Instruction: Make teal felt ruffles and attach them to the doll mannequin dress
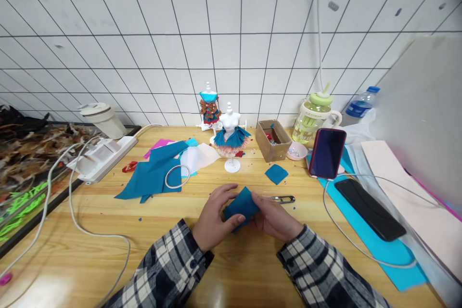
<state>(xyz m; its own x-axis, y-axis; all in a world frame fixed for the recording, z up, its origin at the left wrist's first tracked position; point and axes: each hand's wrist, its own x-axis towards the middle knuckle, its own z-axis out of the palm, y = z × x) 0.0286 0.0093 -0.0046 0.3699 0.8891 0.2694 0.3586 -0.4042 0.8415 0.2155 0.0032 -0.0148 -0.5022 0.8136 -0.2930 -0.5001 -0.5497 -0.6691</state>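
Between my two hands, just above the wooden table, is a small dark teal piece of paper or fabric (242, 206). My left hand (216, 216) grips its left edge, thumb on top and fingers behind. At its right corner my right hand (272, 214) pinches it. Small thread snips (284, 199) lie just beyond my right hand. A loose teal square (276, 174) rests farther back. Straight ahead stands a small white mannequin (230, 125) wearing a fringed teal and pink skirt (231, 142). Behind it is a second mannequin (208, 103) in a blue top and brown ruffles.
Teal sheets (155, 171) with a white ring (177, 176) lie left, near a power strip (104, 158) and white cup (103, 119). A cardboard box (273, 147), pink bowl (297, 151), pitcher (312, 118), phone (327, 153) and black case (370, 209) occupy the right.
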